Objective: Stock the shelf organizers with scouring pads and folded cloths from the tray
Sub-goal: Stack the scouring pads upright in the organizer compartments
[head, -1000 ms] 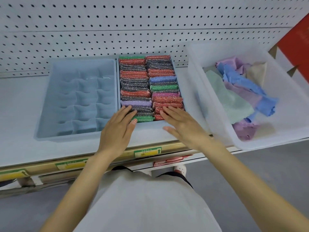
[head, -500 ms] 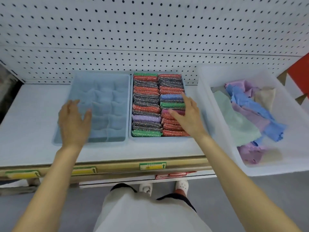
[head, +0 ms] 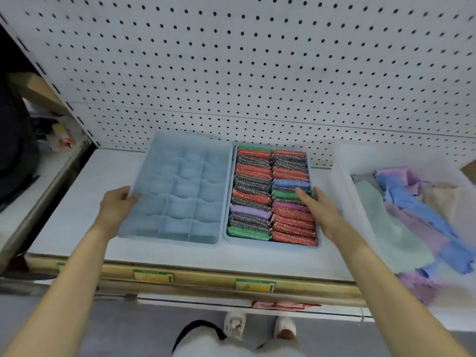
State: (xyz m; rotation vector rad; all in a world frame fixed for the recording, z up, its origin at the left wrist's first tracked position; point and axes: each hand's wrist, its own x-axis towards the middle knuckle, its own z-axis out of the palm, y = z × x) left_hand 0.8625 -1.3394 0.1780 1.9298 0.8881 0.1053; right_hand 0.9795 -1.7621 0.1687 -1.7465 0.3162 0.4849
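- On white shelf (head: 77, 217): left grip (head: 116, 207) clamps rim of empty pale-blue divided plastic organizer (head: 185, 197).
- right grip (head: 324, 210) pinches side wall of pad-filled pale-blue organizer (head: 257, 244).

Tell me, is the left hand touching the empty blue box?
Touching. Head view: the left hand grips the empty blue box by its left rim, thumb on top.
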